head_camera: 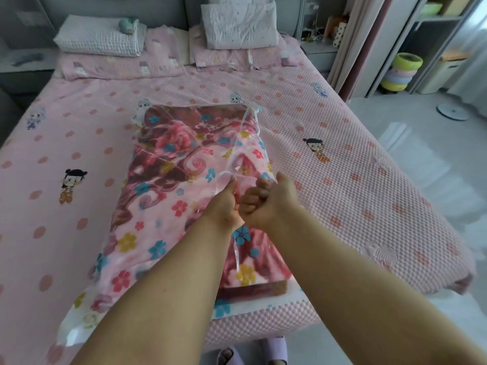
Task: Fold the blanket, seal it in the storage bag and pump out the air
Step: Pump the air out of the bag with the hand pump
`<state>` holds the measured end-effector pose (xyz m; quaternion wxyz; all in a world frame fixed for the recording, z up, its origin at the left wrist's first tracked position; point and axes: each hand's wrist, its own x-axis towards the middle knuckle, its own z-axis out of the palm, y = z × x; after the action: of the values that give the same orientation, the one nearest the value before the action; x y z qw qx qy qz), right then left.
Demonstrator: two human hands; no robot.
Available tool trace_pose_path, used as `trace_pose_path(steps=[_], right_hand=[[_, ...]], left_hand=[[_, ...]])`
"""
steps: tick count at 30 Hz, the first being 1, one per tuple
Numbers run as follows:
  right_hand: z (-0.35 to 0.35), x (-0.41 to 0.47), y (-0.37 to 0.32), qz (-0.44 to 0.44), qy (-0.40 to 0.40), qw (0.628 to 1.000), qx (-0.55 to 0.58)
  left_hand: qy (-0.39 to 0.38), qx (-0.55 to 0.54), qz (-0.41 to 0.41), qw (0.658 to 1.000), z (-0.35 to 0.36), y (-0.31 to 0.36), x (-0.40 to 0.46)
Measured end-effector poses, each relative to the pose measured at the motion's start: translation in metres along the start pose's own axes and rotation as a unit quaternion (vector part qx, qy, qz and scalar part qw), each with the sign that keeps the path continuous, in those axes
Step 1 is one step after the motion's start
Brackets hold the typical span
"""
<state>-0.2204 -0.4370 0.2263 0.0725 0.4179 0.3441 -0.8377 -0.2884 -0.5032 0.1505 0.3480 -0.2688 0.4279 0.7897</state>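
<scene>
Both hands, left hand (228, 204) and right hand (263, 198), pinching storage bag (168, 180) over blanket (158, 219)

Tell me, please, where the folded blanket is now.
In the head view the folded blanket lies inside the clear storage bag on the pink bed, near its front edge, under both hands.

Pink and maroon flowered blanket (168, 185), clear storage bag (79, 327), pink dotted bedspread (355, 159), checked pillow (100, 39)
</scene>
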Motion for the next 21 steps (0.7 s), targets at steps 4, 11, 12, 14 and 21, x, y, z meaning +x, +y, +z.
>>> trace_pose_path(steps=[4, 11, 12, 14, 21], right_hand=[[-0.029, -0.025, 0.001, -0.065, -0.092, 0.994, -0.004], [-0.002, 0.001, 0.004, 0.017, -0.013, 1.000, 0.011], [-0.003, 0.007, 0.001, -0.017, -0.024, 0.999, -0.029], [-0.018, 0.002, 0.002, -0.066, -0.060, 0.994, -0.071], [-0.018, -0.007, -0.003, 0.032, -0.020, 0.999, 0.002]], left_hand=[[0.028, -0.019, 0.031, 0.999, 0.000, 0.003, 0.002], [0.004, -0.021, 0.013, 1.000, -0.004, -0.009, 0.000], [0.008, -0.025, 0.008, 1.000, -0.005, -0.009, 0.004], [0.011, -0.018, 0.018, 1.000, -0.004, -0.007, 0.005], [0.028, -0.009, 0.024, 0.999, -0.005, -0.008, 0.001]])
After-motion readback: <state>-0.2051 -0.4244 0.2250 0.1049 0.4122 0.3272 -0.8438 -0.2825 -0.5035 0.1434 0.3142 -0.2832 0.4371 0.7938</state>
